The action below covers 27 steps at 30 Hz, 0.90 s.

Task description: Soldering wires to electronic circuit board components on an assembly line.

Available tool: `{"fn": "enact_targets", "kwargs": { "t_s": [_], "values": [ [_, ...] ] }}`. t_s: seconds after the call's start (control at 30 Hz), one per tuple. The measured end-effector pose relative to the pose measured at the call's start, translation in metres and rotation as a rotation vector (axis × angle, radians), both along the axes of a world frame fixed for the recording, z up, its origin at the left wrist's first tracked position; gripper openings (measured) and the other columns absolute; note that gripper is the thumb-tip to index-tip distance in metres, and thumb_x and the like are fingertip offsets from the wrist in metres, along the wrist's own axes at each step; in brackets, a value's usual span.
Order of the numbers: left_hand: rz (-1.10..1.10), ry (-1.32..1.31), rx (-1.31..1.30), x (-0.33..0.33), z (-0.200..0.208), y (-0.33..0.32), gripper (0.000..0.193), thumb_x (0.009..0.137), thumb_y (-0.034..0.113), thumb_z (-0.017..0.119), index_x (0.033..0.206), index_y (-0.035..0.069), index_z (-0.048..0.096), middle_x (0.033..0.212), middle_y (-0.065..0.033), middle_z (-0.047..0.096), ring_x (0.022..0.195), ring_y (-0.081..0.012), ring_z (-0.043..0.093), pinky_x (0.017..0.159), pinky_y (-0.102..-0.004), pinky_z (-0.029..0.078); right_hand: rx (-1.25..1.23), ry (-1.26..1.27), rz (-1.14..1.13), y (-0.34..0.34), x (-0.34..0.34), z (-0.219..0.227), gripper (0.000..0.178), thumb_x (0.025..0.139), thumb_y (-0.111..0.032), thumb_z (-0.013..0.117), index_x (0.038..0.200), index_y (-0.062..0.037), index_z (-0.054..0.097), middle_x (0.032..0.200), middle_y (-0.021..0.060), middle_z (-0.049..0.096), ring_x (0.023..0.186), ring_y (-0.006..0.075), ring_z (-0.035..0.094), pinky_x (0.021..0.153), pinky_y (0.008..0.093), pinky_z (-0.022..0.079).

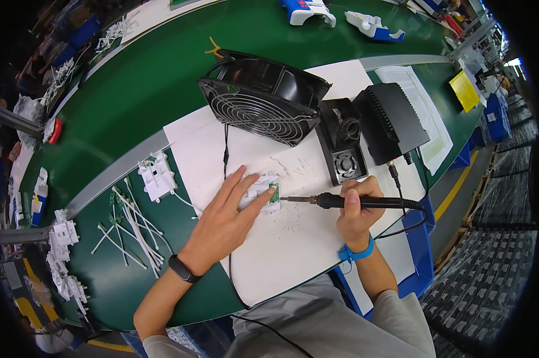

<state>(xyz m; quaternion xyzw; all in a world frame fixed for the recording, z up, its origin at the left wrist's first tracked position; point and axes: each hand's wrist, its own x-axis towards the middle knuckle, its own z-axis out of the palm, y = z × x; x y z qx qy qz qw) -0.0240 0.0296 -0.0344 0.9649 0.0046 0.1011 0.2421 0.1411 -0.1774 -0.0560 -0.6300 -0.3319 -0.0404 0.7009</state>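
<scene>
My right hand (360,212) is closed around the black handle of a soldering iron (326,201), whose metal tip points left. That tip reaches the edge of a small green circuit board (274,194) set in a white plastic housing (258,190); whether they touch I cannot tell. My left hand (226,212) lies flat over the housing with fingers stretched, pressing it against a white work sheet (281,256). Part of the housing is hidden under these fingers. Small bits of debris are scattered on the sheet around the board.
A black fan (260,98) stands beyond my hands. Right of it are a soldering iron stand (344,143) and a black box (391,122) with cables. White wires (135,224) and another white housing (157,176) lie at left. A green conveyor (138,89) runs behind.
</scene>
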Motion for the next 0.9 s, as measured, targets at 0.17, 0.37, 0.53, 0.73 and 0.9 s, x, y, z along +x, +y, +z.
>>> {"fn": "enact_targets", "kwargs": {
  "t_s": [0.17,0.37,0.53,0.73,0.9],
  "values": [
    [0.003,0.005,-0.005,0.000,0.000,0.000,0.053,0.086,0.003,0.071,0.137,0.013,0.063,0.147,-0.0170,0.051,0.143,-0.0408,0.043,0.118,-0.0494,0.038,-0.051,0.014,0.089,0.000,0.000,0.000,0.027,0.095,-0.017,0.068,0.080,-0.0009,0.053,0.067,0.0079,0.061,0.056,0.0104,0.049,0.053,0.0255,0.040],
    [0.007,-0.036,0.015,0.001,0.003,0.000,0.048,0.086,0.003,0.070,0.133,0.012,0.066,0.143,-0.0162,0.055,0.138,-0.0378,0.048,0.113,-0.0472,0.043,0.059,0.071,-0.074,-0.002,-0.002,0.002,0.025,0.094,-0.016,0.068,0.079,-0.0014,0.055,0.067,0.0076,0.059,0.056,0.0101,0.049,0.055,0.0258,0.041],
    [0.035,-0.061,0.154,-0.001,-0.003,-0.002,0.049,0.084,0.022,0.079,0.132,0.018,0.068,0.145,-0.0139,0.056,0.134,-0.0340,0.054,0.101,-0.0412,0.049,-0.037,0.015,-0.205,0.000,-0.002,0.004,0.021,0.093,-0.015,0.071,0.081,-0.0006,0.063,0.069,0.0055,0.063,0.057,0.0097,0.052,0.055,0.0240,0.040],
    [0.117,-0.146,0.297,-0.009,-0.017,-0.016,0.050,0.084,0.037,0.080,0.127,0.016,0.070,0.141,-0.0138,0.060,0.125,-0.0314,0.061,0.095,-0.0394,0.053,-0.079,0.029,-0.169,0.000,0.000,0.012,0.013,0.093,-0.008,0.072,0.086,0.0014,0.067,0.071,0.0046,0.064,0.057,0.0063,0.053,0.053,0.0200,0.037],
    [0.177,-0.147,0.235,-0.009,-0.012,-0.024,0.052,0.085,0.037,0.080,0.126,0.008,0.068,0.139,-0.0160,0.058,0.120,-0.0336,0.060,0.094,-0.0400,0.052,0.020,0.148,-0.008,0.002,0.001,0.018,0.013,0.102,-0.011,0.058,0.092,-0.0022,0.059,0.076,0.0020,0.056,0.050,0.0019,0.037,0.047,0.0177,0.027]
  ]
}}
